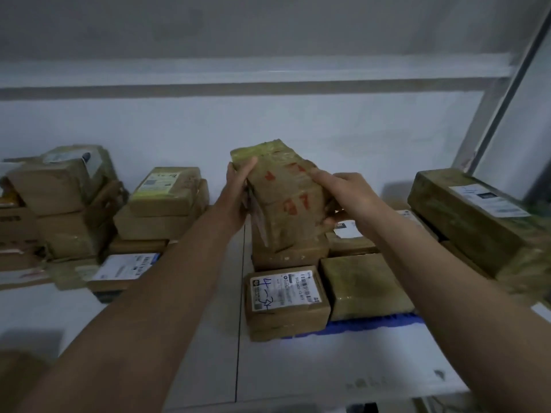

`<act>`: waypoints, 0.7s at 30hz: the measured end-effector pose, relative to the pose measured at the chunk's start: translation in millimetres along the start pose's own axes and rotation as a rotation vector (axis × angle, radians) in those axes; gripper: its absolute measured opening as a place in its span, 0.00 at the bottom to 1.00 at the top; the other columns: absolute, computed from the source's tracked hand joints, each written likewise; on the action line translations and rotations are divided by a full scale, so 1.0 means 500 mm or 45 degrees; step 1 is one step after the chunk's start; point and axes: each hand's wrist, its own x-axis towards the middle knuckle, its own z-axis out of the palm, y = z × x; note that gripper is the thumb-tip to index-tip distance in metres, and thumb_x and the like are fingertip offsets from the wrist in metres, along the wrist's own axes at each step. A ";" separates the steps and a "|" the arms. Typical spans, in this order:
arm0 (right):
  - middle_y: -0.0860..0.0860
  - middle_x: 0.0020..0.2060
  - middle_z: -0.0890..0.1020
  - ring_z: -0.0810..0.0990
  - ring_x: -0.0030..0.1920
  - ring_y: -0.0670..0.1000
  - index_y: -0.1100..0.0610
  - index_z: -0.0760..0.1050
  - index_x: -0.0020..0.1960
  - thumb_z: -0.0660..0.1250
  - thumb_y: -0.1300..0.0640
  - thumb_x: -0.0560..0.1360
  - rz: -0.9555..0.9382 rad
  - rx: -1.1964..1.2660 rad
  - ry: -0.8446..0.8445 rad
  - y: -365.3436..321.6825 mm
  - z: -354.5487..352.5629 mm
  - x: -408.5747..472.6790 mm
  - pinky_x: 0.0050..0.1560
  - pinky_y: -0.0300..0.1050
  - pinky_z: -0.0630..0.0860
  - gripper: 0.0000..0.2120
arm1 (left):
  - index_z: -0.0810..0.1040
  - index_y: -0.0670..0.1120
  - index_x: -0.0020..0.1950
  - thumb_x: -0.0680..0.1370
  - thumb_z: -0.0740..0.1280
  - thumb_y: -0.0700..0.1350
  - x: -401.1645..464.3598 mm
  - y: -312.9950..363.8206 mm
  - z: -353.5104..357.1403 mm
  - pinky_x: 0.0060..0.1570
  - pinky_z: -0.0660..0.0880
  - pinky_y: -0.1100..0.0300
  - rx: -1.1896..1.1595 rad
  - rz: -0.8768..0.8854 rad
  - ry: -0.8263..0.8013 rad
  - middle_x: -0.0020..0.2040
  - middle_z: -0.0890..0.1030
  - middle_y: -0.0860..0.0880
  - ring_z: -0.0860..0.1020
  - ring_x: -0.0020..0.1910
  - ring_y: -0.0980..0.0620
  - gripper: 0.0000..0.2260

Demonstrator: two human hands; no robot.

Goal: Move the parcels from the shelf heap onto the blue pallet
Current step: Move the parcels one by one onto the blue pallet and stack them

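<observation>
Held parcel: you have a brown taped parcel (283,198) with red marks on its face, tilted, lifted above the stack in the middle.
Left hand: your left hand (238,198) grips the parcel's left edge, thumb on the front face, fingers curled behind it.
Right hand: your right hand (346,195) clamps the right side, forefinger stretched along the top face, thumb under the lower corner.
Stack below: a brown box (290,251) sits directly under the held parcel; whether the two touch, you cannot tell.
Labelled box: a box with a white label and blue handwriting (286,299) lies in front of that stack.
Plain box: a green-tinged taped parcel (363,284) lies just beside the labelled box, on its right.
Blue pallet: a strip of the blue pallet (375,321) shows under these front boxes.
Long box: a long parcel (474,216) lies at the far right.
Shelf heap: more parcels (161,204) are piled at the left on the white shelf (179,338).
</observation>
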 end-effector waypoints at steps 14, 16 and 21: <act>0.56 0.63 0.74 0.78 0.58 0.58 0.56 0.60 0.73 0.67 0.34 0.70 0.378 0.249 -0.269 0.103 0.057 0.053 0.52 0.55 0.80 0.41 | 0.76 0.44 0.55 0.83 0.56 0.49 -0.015 -0.089 0.009 0.43 0.80 0.56 0.058 -0.133 0.084 0.39 0.84 0.49 0.83 0.38 0.52 0.13; 0.55 0.61 0.76 0.79 0.56 0.57 0.56 0.61 0.72 0.70 0.31 0.63 0.392 0.295 -0.272 0.106 0.066 0.046 0.53 0.56 0.80 0.47 | 0.76 0.45 0.49 0.83 0.54 0.47 -0.023 -0.089 0.007 0.37 0.79 0.59 0.065 -0.137 0.057 0.33 0.83 0.51 0.83 0.32 0.54 0.13; 0.54 0.54 0.79 0.80 0.53 0.57 0.54 0.73 0.58 0.66 0.41 0.74 0.262 0.274 -0.119 0.106 0.059 0.050 0.56 0.57 0.79 0.20 | 0.78 0.45 0.48 0.83 0.54 0.49 -0.040 -0.080 0.005 0.45 0.78 0.56 0.002 -0.182 0.000 0.37 0.84 0.48 0.83 0.34 0.51 0.15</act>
